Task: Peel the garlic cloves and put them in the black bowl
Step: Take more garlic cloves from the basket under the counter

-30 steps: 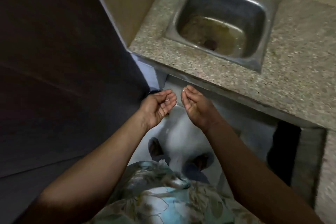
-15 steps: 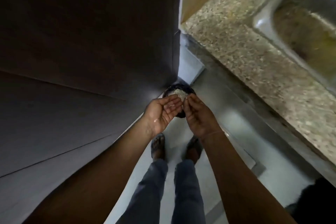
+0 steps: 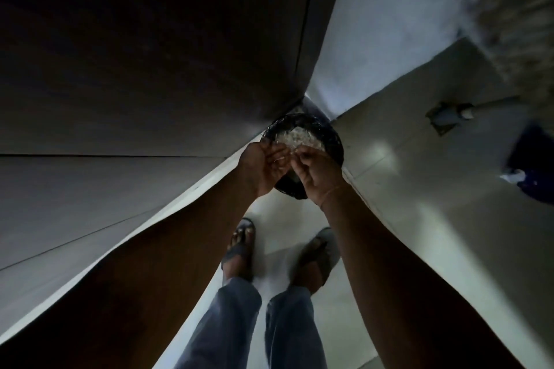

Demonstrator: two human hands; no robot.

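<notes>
Head's swung down and left: jeans point(image 3: 239, 323) and sandalled feet point(image 3: 239, 246) sit nearest, on the pale floor point(image 3: 404, 189). Just beyond, the left hand point(image 3: 263, 166) and right hand point(image 3: 319, 172), a second ago at the worktop's edge, have moved over a round black bin point(image 3: 332, 141) in the floor corner. Both grips are curled, fingertips meeting; whether they clamp a garlic clove or only skin, I cannot tell. Pale papery scraps point(image 3: 296, 136) are heaped in the bin. My read: skins being dumped, no clove delivered. No black bowl in sight; the worktop point(image 3: 515, 3) blurs far right.
</notes>
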